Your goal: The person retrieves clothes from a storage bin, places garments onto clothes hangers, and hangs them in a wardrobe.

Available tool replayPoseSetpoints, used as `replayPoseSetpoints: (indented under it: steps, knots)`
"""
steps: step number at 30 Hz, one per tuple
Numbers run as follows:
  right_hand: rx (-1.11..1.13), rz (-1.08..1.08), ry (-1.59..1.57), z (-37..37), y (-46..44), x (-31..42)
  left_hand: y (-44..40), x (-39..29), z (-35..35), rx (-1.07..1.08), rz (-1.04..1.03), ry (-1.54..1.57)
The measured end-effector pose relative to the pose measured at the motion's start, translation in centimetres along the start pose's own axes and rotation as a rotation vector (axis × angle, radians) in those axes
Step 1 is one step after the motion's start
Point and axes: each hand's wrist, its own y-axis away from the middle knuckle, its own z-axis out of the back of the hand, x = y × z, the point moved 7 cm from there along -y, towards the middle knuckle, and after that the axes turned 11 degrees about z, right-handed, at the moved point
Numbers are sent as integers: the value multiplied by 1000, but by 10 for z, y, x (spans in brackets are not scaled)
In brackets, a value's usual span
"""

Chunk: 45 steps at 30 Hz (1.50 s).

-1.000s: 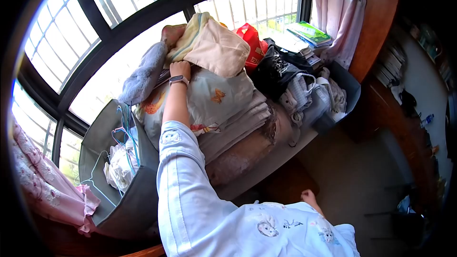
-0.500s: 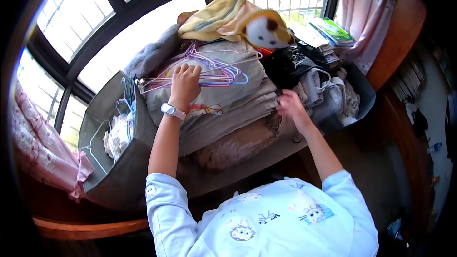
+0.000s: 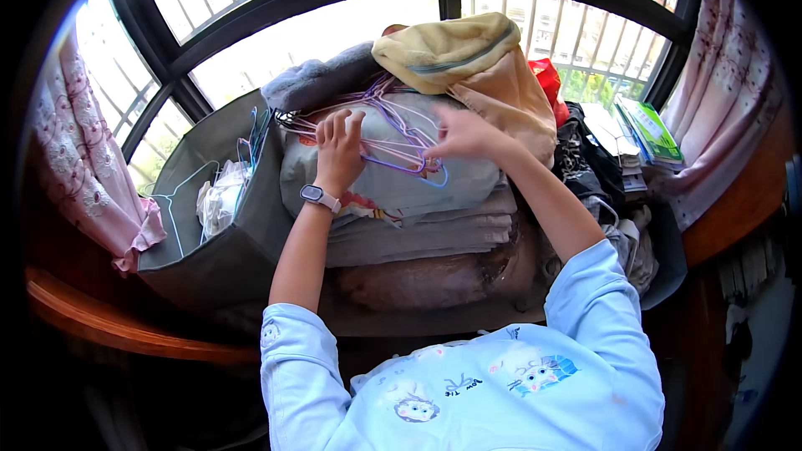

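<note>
A bunch of thin plastic hangers [image 3: 386, 163], purple, pink and blue, lies on a pale bag-like bundle [image 3: 468, 177] with a printed pattern. My left hand [image 3: 338, 150], with a watch on its wrist, is closed around the hangers' left part. At their right side is my right hand [image 3: 469, 134], thumb and forefinger apart; whether it touches a hanger is unclear. A yellow and peach plush item [image 3: 468, 54] lies behind my right hand. Folded grey cloth [image 3: 426, 234] is stacked under the bundle.
A grey fabric bin [image 3: 200, 246] at left holds more hangers and white plastic. A grey fluffy roll [image 3: 322, 77] lies by the barred window. Right of the pile are black bags [image 3: 589, 154] and books [image 3: 652, 138]. Pink curtains [image 3: 100, 142] hang at both sides.
My right hand has moved from the pile's right side up and left to the hangers. The plush item's white face is out of sight now. My left hand keeps its hold; the view has shifted.
</note>
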Motion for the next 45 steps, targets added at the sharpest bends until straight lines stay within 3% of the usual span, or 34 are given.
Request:
replayPoseSetpoints:
  steps: [1,3,5,9,17,26,29,32,34,41,44,45]
  knots:
    - [248,-71,429,-11,-6,8,1,2,-1,-35,55,-41]
    - [300,-93,522,-15,-12,29,7,4,-9,4,112,-27]
    - [219,-80,632,-8,-23,44,9,6,11,-207,294,-29]
    - [94,-59,621,15,-34,68,31,0,17,-362,373,32]
    - [97,-85,649,21,6,118,54,-20,-11,-159,290,75]
    - [-28,-5,796,-2,41,114,56,-15,-4,-150,247,126]
    - [69,-100,787,-9,47,110,57,-16,1,-136,221,107]
    - [-66,-35,859,-6,45,122,60,-17,2,-104,214,77]
    - [-165,-119,841,3,40,127,59,-17,0,-85,176,11]
    - [-246,-122,830,7,6,99,59,-18,-5,-98,169,-19]
    - [-395,-60,811,26,-7,91,58,-18,-5,-62,158,-42]
    - [-392,-74,663,33,-12,89,58,-18,-6,-58,144,-55]
